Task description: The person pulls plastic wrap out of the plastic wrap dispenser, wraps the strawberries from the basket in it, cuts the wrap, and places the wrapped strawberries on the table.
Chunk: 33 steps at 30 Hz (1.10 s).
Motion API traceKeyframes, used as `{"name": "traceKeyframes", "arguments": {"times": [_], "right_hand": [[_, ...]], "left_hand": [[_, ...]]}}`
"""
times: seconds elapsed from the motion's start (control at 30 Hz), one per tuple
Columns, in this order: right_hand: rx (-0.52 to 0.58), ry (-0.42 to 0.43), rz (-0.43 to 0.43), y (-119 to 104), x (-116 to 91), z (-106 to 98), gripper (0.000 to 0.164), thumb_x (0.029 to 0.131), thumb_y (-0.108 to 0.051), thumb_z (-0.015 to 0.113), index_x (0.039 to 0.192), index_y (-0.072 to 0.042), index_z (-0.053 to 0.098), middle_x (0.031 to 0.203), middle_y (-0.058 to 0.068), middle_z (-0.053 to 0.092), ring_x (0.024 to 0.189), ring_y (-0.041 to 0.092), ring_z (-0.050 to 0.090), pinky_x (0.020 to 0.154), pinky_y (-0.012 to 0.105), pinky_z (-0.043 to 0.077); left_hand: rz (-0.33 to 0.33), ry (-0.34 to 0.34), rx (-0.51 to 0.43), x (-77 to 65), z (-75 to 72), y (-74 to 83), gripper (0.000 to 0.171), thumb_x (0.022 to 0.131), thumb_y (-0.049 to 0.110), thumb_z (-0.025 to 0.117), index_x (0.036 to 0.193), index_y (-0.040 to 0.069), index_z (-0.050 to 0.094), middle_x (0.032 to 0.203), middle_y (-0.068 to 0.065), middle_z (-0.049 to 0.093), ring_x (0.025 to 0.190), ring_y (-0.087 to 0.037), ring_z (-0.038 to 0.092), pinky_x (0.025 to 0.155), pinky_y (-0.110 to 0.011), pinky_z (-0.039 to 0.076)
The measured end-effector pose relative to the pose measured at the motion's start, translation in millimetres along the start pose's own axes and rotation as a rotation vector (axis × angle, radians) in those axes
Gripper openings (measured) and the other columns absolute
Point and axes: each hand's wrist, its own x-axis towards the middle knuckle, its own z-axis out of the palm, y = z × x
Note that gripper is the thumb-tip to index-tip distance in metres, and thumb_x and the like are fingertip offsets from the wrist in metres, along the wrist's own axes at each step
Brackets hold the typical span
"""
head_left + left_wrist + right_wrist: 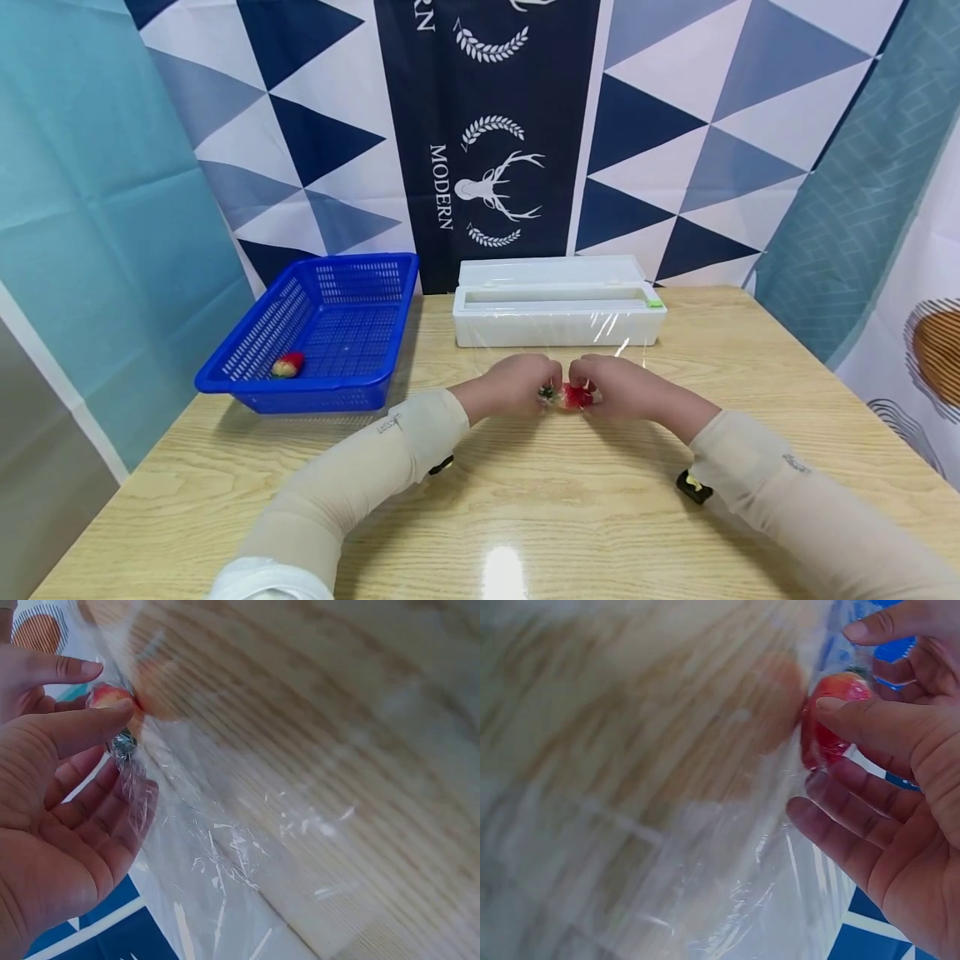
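A red strawberry (576,397) with a pale, leafy end lies between my two hands, with clear plastic wrap (217,847) around it. My left hand (522,384) pinches it at the green leafy end, thumb across the fruit in the left wrist view. At the red end, my right hand (617,387) holds it with thumb and fingers, the other fingers under the film in the right wrist view. From the strawberry, the film stretches up to a white cling film dispenser (555,328) with its lid raised, just beyond my hands.
A blue plastic basket (367,382) stands at the back left, holding another strawberry (288,365). A green tab (655,303) sits on the dispenser's right end. Patterned cloth hangs behind the wooden table (450,533).
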Motion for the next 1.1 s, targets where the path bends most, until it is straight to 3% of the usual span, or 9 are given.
{"name": "traceKeyframes", "arguments": {"times": [0.17,0.37,0.53,0.67,0.83,0.93,1.1], "right_hand": [[-0.034,0.007,0.02,3,4,3,0.03,0.069,0.0,0.078,0.085,-0.012,0.056,0.08,-0.004,0.052,0.069,0.011,0.05,0.063,0.029,0.046],[-0.007,0.018,0.041,8,4,-1,0.02,0.075,-0.001,0.078,0.087,-0.009,0.064,0.083,-0.004,0.057,0.074,0.013,0.056,0.068,0.031,0.051],[0.062,0.009,0.064,17,7,-4,0.01,0.084,-0.003,0.073,0.092,-0.005,0.069,0.085,-0.002,0.064,0.077,0.013,0.058,0.071,0.034,0.052],[0.138,0.006,0.092,24,11,-5,0.015,0.086,-0.001,0.069,0.1,-0.001,0.065,0.085,0.0,0.065,0.078,0.013,0.06,0.072,0.036,0.052],[0.182,0.012,0.125,36,21,-6,0.009,0.086,0.0,0.067,0.095,0.0,0.063,0.081,0.0,0.064,0.076,0.014,0.059,0.071,0.035,0.051],[0.197,0.001,0.172,42,27,-6,0.003,0.088,-0.001,0.065,0.091,-0.001,0.067,0.079,-0.001,0.065,0.074,0.014,0.056,0.069,0.034,0.049],[0.17,0.027,0.224,50,33,-5,0.007,0.089,-0.004,0.066,0.09,-0.003,0.073,0.078,-0.001,0.067,0.072,0.014,0.056,0.068,0.032,0.048]], "left_hand": [[0.024,0.004,-0.047,2.8,-1.1,-4.9,0.026,0.08,0.0,0.071,0.102,0.011,0.064,0.093,0.003,0.064,0.084,-0.011,0.057,0.079,-0.02,0.046],[0.05,0.006,-0.054,6.5,-2.8,-11.4,0.019,0.088,-0.002,0.063,0.105,0.005,0.068,0.099,-0.002,0.069,0.09,-0.012,0.062,0.083,-0.02,0.048],[0.022,0.006,-0.025,11.8,-0.8,-17.8,0.026,0.086,-0.004,0.062,0.108,0.006,0.07,0.103,-0.002,0.07,0.096,-0.016,0.064,0.087,-0.023,0.049],[-0.002,-0.025,-0.019,17.7,0.9,-23.4,0.032,0.083,-0.006,0.062,0.111,0.007,0.07,0.104,-0.001,0.07,0.093,-0.015,0.063,0.087,-0.023,0.048],[-0.018,-0.038,0.001,25.8,-1.8,-27.6,0.033,0.079,-0.009,0.064,0.107,0.006,0.073,0.096,-0.002,0.069,0.085,-0.014,0.057,0.083,-0.023,0.046],[-0.038,-0.031,0.039,30.0,-2.3,-28.6,0.024,0.08,-0.005,0.066,0.099,0.007,0.075,0.089,-0.002,0.067,0.08,-0.014,0.052,0.08,-0.025,0.046],[-0.081,0.003,0.063,35.7,1.6,-30.1,0.01,0.085,0.0,0.066,0.091,0.007,0.068,0.081,0.0,0.059,0.074,-0.014,0.05,0.074,-0.027,0.048]]}}
